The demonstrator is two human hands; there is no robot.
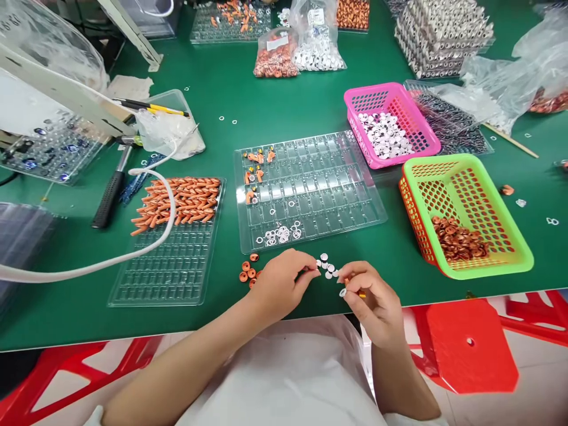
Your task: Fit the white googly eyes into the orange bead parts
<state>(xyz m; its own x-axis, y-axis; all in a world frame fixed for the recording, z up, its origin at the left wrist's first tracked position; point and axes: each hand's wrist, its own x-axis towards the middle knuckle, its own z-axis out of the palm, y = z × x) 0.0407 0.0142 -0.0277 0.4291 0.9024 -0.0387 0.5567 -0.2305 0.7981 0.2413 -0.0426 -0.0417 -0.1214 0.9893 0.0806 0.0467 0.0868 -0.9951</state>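
Observation:
My left hand (284, 281) is at the table's front edge, thumb and forefinger pinched on a small white disc (318, 263). Several loose white discs (328, 267) lie between my two hands. In my right hand (375, 305), curled fingers hold a small orange part, mostly hidden, with a brass-coloured end (362, 294) showing. A white round piece (342, 292) shows at the thumb tip of that hand. Orange round caps (251, 273) lie left of my left hand. Beyond the hands, a clear compartment tray (310, 189) carries several orange assemblies (251, 196) and white rings (281, 234).
A pink basket (379, 164) holds white discs; a green basket (497, 269) holds copper-coloured caps. On the left are a tray of orange handles (181, 201), a hammer (110, 189) and a white cable (151, 245). A red stool (470, 349) stands below the right edge.

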